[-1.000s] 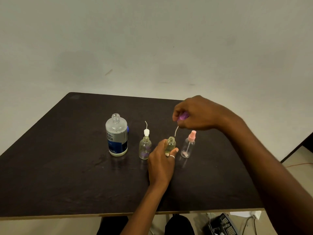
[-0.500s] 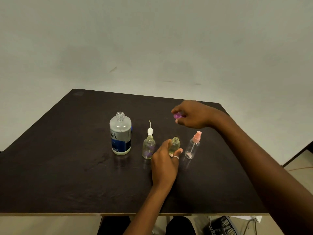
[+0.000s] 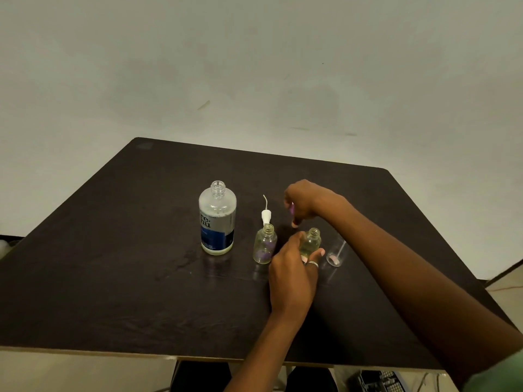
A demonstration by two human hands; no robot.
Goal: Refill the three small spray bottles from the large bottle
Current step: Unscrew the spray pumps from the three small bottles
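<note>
Large bottle (image 3: 217, 219) open. Left hand (image 3: 291, 275) grips uncapped middle bottle (image 3: 310, 242); right hand (image 3: 307, 202) pinches purple sprayer (image 3: 291, 206). Left bottle (image 3: 265, 246) open; third bottle (image 3: 335, 255) half hidden. Pouring likely all ahead.

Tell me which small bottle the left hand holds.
The middle bottle, with yellowish liquid: the left hand grips its side. The bottle with purple inside and the rightmost bottle stand apart from that hand.

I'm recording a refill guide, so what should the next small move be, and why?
Probably set the purple sprayer down by the white sprayer: the right hand holds it low over the table, the left hand grips the open middle bottle, and the large bottle stands uncapped.
</note>
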